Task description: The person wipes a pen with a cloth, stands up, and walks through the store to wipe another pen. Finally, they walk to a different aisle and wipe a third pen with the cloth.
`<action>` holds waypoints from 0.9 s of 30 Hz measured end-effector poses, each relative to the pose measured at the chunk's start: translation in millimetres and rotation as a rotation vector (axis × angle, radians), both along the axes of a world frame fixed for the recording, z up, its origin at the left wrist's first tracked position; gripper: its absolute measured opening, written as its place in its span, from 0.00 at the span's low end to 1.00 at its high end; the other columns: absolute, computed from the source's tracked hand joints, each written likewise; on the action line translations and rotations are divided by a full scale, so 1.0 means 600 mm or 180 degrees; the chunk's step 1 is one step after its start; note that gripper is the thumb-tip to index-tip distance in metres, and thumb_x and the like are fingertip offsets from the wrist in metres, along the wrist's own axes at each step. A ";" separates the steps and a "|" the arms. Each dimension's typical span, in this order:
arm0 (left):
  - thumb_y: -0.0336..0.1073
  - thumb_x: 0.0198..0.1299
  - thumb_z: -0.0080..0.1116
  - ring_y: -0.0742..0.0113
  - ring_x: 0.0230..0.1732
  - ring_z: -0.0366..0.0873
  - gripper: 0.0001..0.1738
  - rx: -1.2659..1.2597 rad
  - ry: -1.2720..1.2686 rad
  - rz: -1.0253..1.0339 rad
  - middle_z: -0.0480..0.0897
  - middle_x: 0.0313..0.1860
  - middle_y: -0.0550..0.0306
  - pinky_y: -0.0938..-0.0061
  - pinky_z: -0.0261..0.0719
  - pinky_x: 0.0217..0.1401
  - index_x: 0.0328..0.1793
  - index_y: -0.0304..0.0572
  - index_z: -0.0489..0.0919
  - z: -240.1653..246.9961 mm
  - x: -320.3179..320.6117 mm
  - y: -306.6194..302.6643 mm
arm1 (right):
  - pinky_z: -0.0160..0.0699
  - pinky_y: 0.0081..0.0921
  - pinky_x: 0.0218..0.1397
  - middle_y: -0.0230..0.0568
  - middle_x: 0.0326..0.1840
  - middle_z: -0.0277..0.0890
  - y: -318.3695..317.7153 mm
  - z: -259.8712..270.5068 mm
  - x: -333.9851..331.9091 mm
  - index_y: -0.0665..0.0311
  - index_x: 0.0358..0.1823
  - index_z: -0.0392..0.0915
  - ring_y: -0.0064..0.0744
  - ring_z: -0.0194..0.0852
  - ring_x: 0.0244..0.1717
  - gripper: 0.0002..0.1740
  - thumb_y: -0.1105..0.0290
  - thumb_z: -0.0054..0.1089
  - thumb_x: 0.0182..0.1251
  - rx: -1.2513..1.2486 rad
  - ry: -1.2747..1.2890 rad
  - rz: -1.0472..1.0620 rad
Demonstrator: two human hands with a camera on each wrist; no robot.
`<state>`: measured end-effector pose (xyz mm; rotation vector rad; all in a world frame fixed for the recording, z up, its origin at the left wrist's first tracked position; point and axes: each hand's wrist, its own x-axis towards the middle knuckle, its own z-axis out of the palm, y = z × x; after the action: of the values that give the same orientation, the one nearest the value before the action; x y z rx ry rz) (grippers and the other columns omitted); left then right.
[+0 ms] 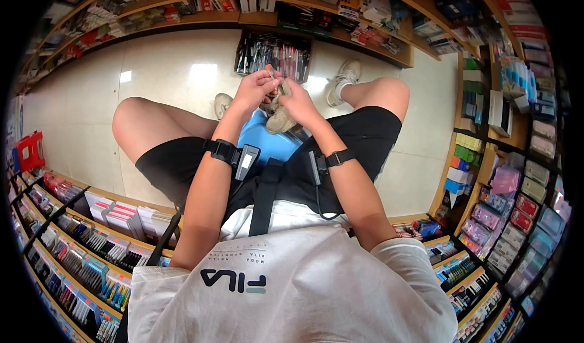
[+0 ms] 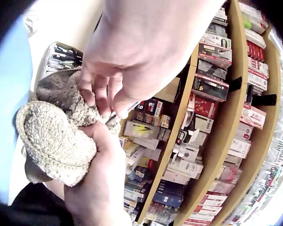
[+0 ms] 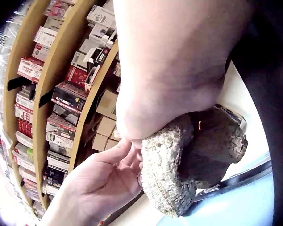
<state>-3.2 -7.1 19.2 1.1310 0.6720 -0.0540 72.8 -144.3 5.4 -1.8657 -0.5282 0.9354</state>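
Observation:
In the head view my left hand (image 1: 250,92) and right hand (image 1: 299,104) meet in front of the box of pens (image 1: 241,69). The left hand pinches a slim pen with an orange end (image 1: 269,69); its dark shaft (image 2: 112,116) shows between thumb and fingertips in the left wrist view. A worn, beige-grey terry cloth (image 2: 56,141) is bunched in my right hand (image 2: 101,176), its folds reaching the pen. In the right wrist view the cloth (image 3: 162,169) hangs below the right hand (image 3: 170,89), beside the left palm (image 3: 101,181).
The box stands on the tiled floor (image 1: 164,69) between the person's shoes. Below the hands is a light blue plastic surface (image 1: 258,137). Shelves of boxed goods (image 1: 365,24) curve across the front, with pen racks (image 1: 97,245) behind at left and more stock (image 1: 505,203) at right.

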 end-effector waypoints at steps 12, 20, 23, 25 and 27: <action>0.37 0.57 0.68 0.84 0.25 0.69 0.11 0.0724 -0.0022 0.0568 0.77 0.27 0.68 0.86 0.63 0.23 0.34 0.42 0.75 -0.031 0.002 -0.003 | 0.71 0.45 0.54 0.62 0.48 0.76 -0.001 -0.001 -0.003 0.59 0.64 0.63 0.61 0.73 0.52 0.31 0.63 0.54 0.58 -0.0544 -0.0656 0.0519; 0.31 0.62 0.60 0.82 0.26 0.71 0.12 0.0261 0.0018 0.0121 0.81 0.34 0.66 0.87 0.67 0.25 0.51 0.38 0.79 -0.037 -0.004 0.007 | 0.71 0.41 0.54 0.60 0.48 0.76 -0.001 -0.009 -0.006 0.61 0.59 0.66 0.57 0.74 0.52 0.23 0.58 0.53 0.67 -0.0162 -0.0475 0.0369; 0.31 0.64 0.57 0.82 0.27 0.72 0.13 0.0115 0.0061 0.0026 0.81 0.34 0.66 0.87 0.68 0.26 0.53 0.37 0.79 -0.027 -0.007 0.008 | 0.71 0.34 0.56 0.54 0.49 0.77 -0.002 -0.022 -0.003 0.63 0.57 0.68 0.47 0.75 0.52 0.21 0.60 0.53 0.69 0.0155 -0.0080 0.0228; 0.32 0.65 0.56 0.82 0.27 0.72 0.12 0.0024 0.0049 -0.0001 0.81 0.33 0.67 0.87 0.69 0.26 0.53 0.38 0.79 -0.008 -0.006 0.006 | 0.70 0.31 0.56 0.50 0.48 0.78 0.000 -0.019 -0.003 0.64 0.58 0.69 0.40 0.75 0.51 0.20 0.62 0.53 0.70 0.0318 0.0115 0.0173; 0.33 0.66 0.55 0.83 0.28 0.72 0.13 -0.0026 0.0073 -0.0051 0.81 0.32 0.67 0.87 0.70 0.27 0.54 0.39 0.79 -0.002 -0.006 0.006 | 0.69 0.28 0.57 0.46 0.48 0.78 0.000 -0.015 -0.004 0.64 0.58 0.69 0.34 0.74 0.51 0.19 0.63 0.53 0.70 0.0403 0.0203 0.0119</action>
<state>-6.6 -3.3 17.7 1.1293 0.6825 -0.0834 70.3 -144.2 -3.9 -1.7125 -0.5722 0.9608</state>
